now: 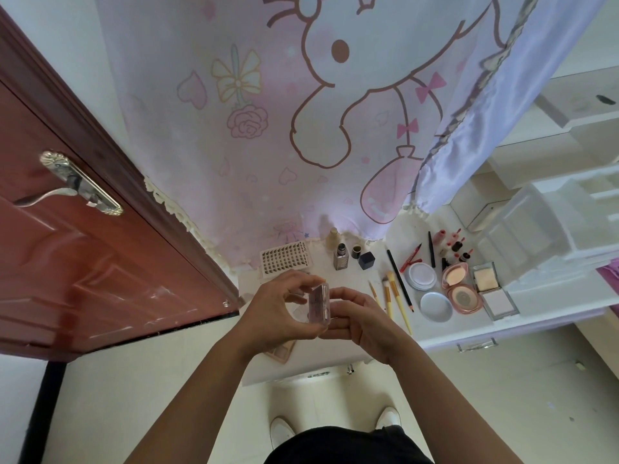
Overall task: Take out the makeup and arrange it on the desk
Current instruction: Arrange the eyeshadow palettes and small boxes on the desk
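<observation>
left hand point(276, 308): fingers curled, pinching the top and left edge of a small clear pink case point(320, 303)
right hand point(360, 324): fingers curled, holding the case's right and lower side
case: held on edge between both hands, above the white desk point(355, 279)
palette point(280, 351): flat on the desk's near edge, partly hidden under the left wrist
brushes point(392, 294): lying side by side, right of the hands
compacts point(464, 289): open, further right
lash tray point(285, 259): at the back, by the curtain point(268, 128)
</observation>
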A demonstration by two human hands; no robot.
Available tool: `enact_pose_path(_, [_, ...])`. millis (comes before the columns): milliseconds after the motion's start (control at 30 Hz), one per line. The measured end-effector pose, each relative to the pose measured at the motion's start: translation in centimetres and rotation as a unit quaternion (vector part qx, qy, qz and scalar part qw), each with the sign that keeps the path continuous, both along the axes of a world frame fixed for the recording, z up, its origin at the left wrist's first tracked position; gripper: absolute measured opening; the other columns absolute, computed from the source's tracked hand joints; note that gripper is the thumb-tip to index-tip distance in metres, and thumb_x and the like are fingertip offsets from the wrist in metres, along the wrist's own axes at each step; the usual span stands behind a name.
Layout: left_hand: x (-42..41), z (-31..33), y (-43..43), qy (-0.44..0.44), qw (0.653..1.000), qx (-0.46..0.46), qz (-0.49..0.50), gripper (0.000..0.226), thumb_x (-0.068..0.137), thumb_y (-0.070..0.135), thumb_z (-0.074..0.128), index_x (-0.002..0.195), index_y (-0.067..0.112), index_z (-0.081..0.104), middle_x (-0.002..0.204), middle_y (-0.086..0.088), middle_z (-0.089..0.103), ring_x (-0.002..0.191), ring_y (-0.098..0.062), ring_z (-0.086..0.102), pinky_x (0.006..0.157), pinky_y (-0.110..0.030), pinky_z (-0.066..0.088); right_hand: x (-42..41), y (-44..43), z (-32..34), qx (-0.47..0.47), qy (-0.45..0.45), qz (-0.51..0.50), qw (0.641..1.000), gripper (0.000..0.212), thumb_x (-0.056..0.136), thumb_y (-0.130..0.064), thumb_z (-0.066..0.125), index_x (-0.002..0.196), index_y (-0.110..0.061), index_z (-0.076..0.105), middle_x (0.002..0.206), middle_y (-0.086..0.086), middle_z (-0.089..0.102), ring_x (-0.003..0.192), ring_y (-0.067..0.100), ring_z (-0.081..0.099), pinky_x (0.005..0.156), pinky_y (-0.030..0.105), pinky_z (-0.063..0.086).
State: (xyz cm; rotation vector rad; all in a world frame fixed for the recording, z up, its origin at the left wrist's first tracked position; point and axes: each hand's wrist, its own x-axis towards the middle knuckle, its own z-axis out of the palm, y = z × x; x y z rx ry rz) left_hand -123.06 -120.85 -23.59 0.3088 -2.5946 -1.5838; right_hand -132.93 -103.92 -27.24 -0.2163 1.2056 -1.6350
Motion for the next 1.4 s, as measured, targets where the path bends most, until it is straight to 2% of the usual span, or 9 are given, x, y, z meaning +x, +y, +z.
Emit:
enact_pose_path(233, [-0.3,0.2,0.3,-0.007,1.000,-0.015,-0.019,0.060,0.063,0.016,0.089,0.117,0.025,0.067,0.114,0.009,0.063,0.108,-0.013,0.064,0.094,-0.028,0.055,-0.5,-0.1,-0.2,0.031,0.039,0.014,0.999,0.041,0.082,-0.012,0.069,0.120,0.001,0.060,0.111,0.027,0.071,0.103,0.045,0.068,0.094,0.052,0.056])
enact_pose_path(500, [-0.5,1.2,-0.2,0.011,0.999,0.034,-0.005,0.059,0.061,0.007,0.091,0.113,0.021,0.066,0.110,0.009,0.064,0.104,-0.015,0.066,0.089,-0.025,0.057,-0.8,-0.2,0.1,0.064,0.050,-0.047,0.996,0.049,0.071,-0.006,0.069,0.118,0.001,0.060,0.096,0.028,0.073,0.080,0.035,0.072,0.073,0.040,0.061])
enact_pose_path(600, [-0.6,0.9,-0.4,0.007,0.998,0.060,0.007,0.062,0.063,0.010,0.090,0.118,0.021,0.065,0.113,0.004,0.066,0.108,-0.015,0.066,0.093,-0.028,0.056,-1.1,0.1,0.5,0.053,0.055,-0.045,0.996,0.031,0.087,-0.003,0.067,0.118,-0.002,0.065,0.100,0.028,0.073,0.087,0.040,0.073,0.072,0.039,0.062])
enact_pose_path(733, [-0.2,-0.4,-1.1,0.007,0.985,0.155,0.070,0.062,0.062,0.018,0.087,0.117,0.019,0.059,0.114,0.000,0.069,0.110,-0.019,0.067,0.092,-0.034,0.056,-2.1,0.3,0.8,0.030,0.022,-0.101,0.994,0.033,0.096,-0.025,0.058,0.117,-0.002,0.069,0.106,0.024,0.073,0.091,0.036,0.073,0.077,0.035,0.062])
enact_pose_path(900, [0.1,-2.2,-0.6,-0.049,0.985,0.124,0.106,0.058,0.066,0.008,0.090,0.114,0.022,0.060,0.109,0.003,0.068,0.100,-0.012,0.065,0.078,-0.032,0.059,-2.7,0.3,0.5,0.045,0.043,-0.136,0.989,0.038,0.099,-0.034,0.054,0.113,-0.004,0.073,0.099,0.019,0.073,0.086,0.028,0.073,0.081,0.036,0.062])
enact_pose_path(1000, [-0.1,-3.6,-0.3,-0.108,0.975,0.153,0.119,0.046,0.071,0.021,0.089,0.110,0.020,0.066,0.103,0.003,0.072,0.096,-0.010,0.067,0.077,-0.033,0.059,-2.8,0.5,-0.1,0.100,0.103,-0.121,0.982,0.034,0.099,-0.038,0.055,0.108,-0.013,0.076,0.091,0.011,0.071,0.080,0.023,0.071,0.081,0.036,0.061])
enact_pose_path(1100, [-0.5,-5.6,0.2,-0.167,0.952,0.223,0.130,0.019,0.091,0.027,0.070,0.105,0.016,0.074,0.096,-0.004,0.076,0.087,-0.015,0.067,0.072,-0.032,0.056,-3.1,0.9,-1.0,0.161,0.139,-0.093,0.973,0.031,0.101,-0.038,0.053,0.110,-0.017,0.074,0.092,0.008,0.070,0.078,0.018,0.071,0.073,0.030,0.059])
enact_pose_path(1200, [-0.8,-8.2,0.8,-0.213,0.920,0.293,0.153,0.016,0.095,0.011,0.064,0.107,0.007,0.075,0.096,-0.013,0.076,0.083,-0.018,0.068,0.066,-0.026,0.054,-3.3,1.3,-2.4,0.205,0.130,-0.090,0.966,0.030,0.100,-0.035,0.057,0.118,-0.014,0.067,0.099,0.008,0.070,0.079,0.016,0.071,0.072,0.028,0.059])
enact_pose_path(1400, [-2.3,-13.9,3.8,-0.265,0.812,0.434,0.286,0.014,0.092,-0.001,0.064,0.105,-0.002,0.069,0.085,-0.013,0.072,0.074,-0.019,0.066,0.067,-0.025,0.059,-3.9,1.8,-7.6,0.245,0.019,-0.188,0.951,0.036,0.098,-0.015,0.060,0.133,-0.008,0.054,0.120,0.013,0.066,0.107,0.026,0.068,0.087,0.030,0.058])
